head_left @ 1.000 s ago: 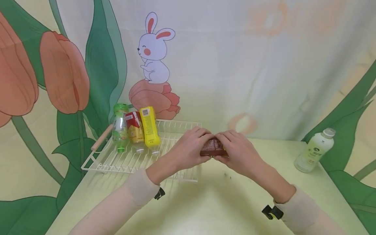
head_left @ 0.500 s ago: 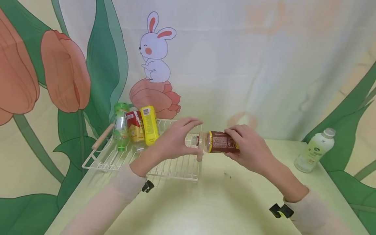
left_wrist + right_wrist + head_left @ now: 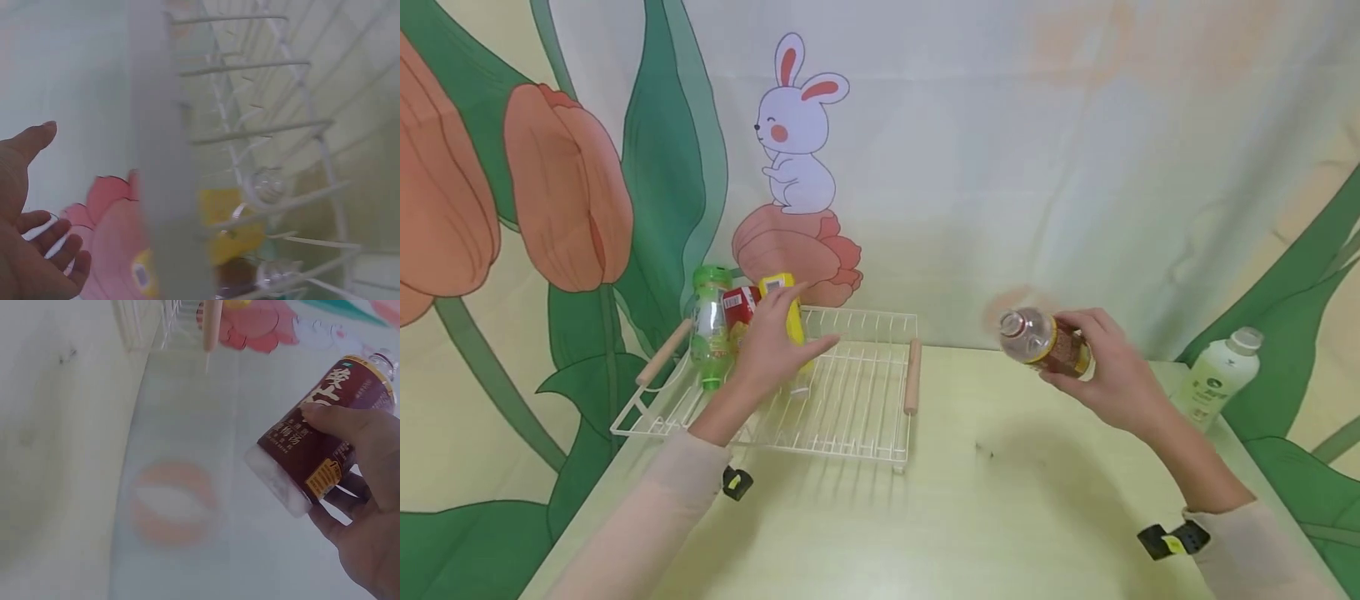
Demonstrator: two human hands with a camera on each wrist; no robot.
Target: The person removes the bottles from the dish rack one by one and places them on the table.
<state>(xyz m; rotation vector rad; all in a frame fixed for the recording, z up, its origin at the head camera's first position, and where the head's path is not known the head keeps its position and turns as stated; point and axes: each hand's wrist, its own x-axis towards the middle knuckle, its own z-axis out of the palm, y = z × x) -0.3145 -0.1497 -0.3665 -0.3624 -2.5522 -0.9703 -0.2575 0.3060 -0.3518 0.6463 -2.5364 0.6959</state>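
Observation:
My right hand (image 3: 1116, 375) grips a clear plastic drink bottle (image 3: 1056, 346) with a dark red-brown label, held up above the right part of the table. The bottle tilts, its neck pointing left and toward the head camera. In the right wrist view the thumb lies across the label of the drink bottle (image 3: 331, 419). My left hand (image 3: 767, 350) holds nothing, thumb and fingers spread, over the left of a white wire rack (image 3: 857, 454). It partly hides a yellow bottle (image 3: 796, 321) and a red-labelled bottle (image 3: 741, 305) lying in the rack. Beside them lies a green-capped clear bottle (image 3: 710, 321).
The rack has wooden handles, one on the right side (image 3: 912, 375) and one on the left (image 3: 664, 352). A white-and-green bottle (image 3: 1221, 371) stands at the table's right edge, partly behind my right wrist. A printed curtain (image 3: 940, 167) hangs behind the table (image 3: 940, 517).
My left hand has let go of the drink bottle and moved left over the rack. My right hand has carried the bottle right, and its neck has turned toward the head camera.

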